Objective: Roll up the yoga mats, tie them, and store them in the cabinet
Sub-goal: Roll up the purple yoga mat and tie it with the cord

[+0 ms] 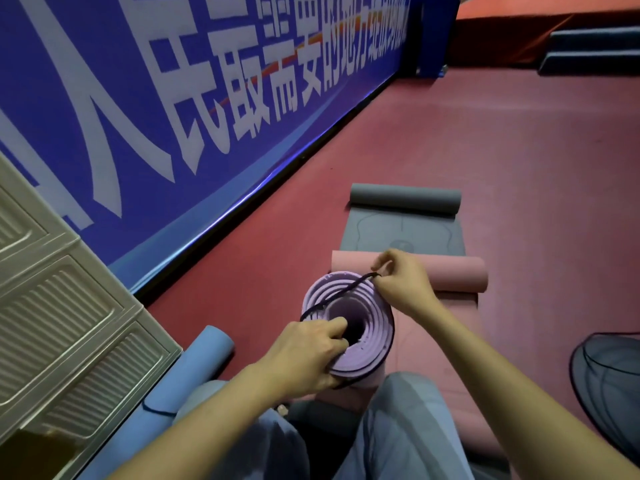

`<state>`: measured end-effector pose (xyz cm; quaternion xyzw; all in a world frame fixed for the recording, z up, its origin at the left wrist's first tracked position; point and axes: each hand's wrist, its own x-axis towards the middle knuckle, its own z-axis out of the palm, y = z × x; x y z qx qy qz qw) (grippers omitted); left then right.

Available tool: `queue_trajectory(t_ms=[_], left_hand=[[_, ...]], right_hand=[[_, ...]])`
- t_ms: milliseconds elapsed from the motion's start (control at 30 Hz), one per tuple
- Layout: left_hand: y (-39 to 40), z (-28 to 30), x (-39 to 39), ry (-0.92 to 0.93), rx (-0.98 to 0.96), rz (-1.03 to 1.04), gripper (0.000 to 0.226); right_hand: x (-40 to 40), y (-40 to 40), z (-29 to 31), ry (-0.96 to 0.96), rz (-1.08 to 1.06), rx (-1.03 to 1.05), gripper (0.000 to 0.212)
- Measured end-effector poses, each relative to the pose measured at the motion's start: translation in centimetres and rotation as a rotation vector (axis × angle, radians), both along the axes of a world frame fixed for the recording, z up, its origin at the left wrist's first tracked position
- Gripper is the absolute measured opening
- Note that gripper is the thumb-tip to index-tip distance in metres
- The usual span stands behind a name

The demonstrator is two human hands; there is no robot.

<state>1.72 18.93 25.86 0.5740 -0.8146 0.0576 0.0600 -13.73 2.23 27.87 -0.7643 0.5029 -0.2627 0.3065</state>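
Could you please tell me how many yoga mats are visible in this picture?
4. The purple mat stands on end between both hands; the blue mat lies rolled beside the cabinet; the pink mat and grey mat lie partly rolled beyond. Others may be hidden.

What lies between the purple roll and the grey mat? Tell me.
The pink mat, partly rolled, lies between the purple roll and the grey mat, in the head view.

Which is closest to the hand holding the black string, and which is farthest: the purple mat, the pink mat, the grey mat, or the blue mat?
From the right hand, which pinches the black string:
1. Purple mat, right beside and below it.
2. Pink mat, just behind it.
3. Grey mat, farther ahead on the floor.
4. Blue mat, far left by the cabinet.

Purple and pink are nearly tied.
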Motion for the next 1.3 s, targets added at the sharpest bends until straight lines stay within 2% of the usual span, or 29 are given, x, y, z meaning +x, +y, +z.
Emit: queue_trajectory(t_ms=[67,133,300,367,467,500,533,567,600,633,667,733,833,900,933,1033,1167,1233,1300], left_hand=[[0.6,-0.1,-0.3,0.026,0.032,0.001,0.035],[0.9,-0.4,-0.5,0.053,0.039,0.028,0.031],[1.3,0.3,-0.2,0.02,0.046,-0.067,0.024],[1.6,0.5,-0.5,0.06,0.058,-0.103,0.02],[2.3,0.7,-0.2,0.164,0.087,-0.086,0.019],[2.6,0.6,0.1,0.264,0.099,-0.077,0.022],[2.8,0.7,0.5,0.457,0.108,-0.042,0.026],[2.9,0.9,1.0,0.726,0.089,0.034,0.028],[2.8,0.8,1.6,0.98,-0.005,0.159,0.026],[2.6,0.8,2.4,1.126,-0.142,0.312,0.025],[2.2,0.6,3.2,1.127,-0.246,0.458,0.027],[1.6,-0.4,4.2,1.001,-0.246,0.602,0.037],[1.2,-0.9,4.1,0.851,-0.201,0.619,0.036],[0.6,-1.0,4.4,0.797,-0.211,0.633,0.027],[0.4,-1.3,4.8,0.854,-0.178,0.652,0.023],[-0.4,-2.1,5.5,1.293,-0.058,0.712,0.02],[-2.2,-3.0,5.1,1.782,0.116,0.893,0.023],[-3.1,-3.1,5.2,1.872,0.205,0.947,0.018],[-3.6,-3.0,5.5,1.856,0.237,0.934,0.018]], right_hand=[[0.9,-0.5,1.2,0.097,0.168,0.0,0.017],[1.8,-0.8,2.3,0.122,0.241,0.021,0.017],[4.3,-1.4,2.5,0.052,0.187,0.013,0.003],[4.7,-1.8,2.3,0.044,0.172,0.134,0.008],[3.8,-2.1,1.4,-0.006,0.177,0.514,0.012],[3.4,-2.0,0.8,-0.043,0.16,0.621,0.012],[3.1,-2.0,0.2,-0.096,0.118,0.695,0.013],[2.9,-1.8,-0.4,-0.158,0.069,0.741,0.014],[2.8,-1.9,-1.0,-0.214,0.031,0.762,0.014],[2.8,-1.8,-1.2,-0.258,0.02,0.766,0.012],[2.8,-1.7,-1.3,-0.295,0.028,0.772,0.007],[3.0,-1.6,-1.7,-0.355,0.078,0.807,0.019],[3.3,-1.5,-2.7,-0.397,0.039,0.713,0.03],[3.3,-1.9,-3.6,-0.422,0.002,0.633,0.045],[3.2,-2.2,-3.9,-0.425,0.013,0.647,0.045],[2.6,-2.8,-4.8,-0.361,0.036,0.786,0.042],[2.5,-2.6,-5.9,-0.416,-0.09,0.899,0.039],[2.6,-2.8,-6.0,-0.444,-0.095,0.959,0.039],[2.6,-3.2,-5.7,-0.44,-0.088,1.002,0.042]])
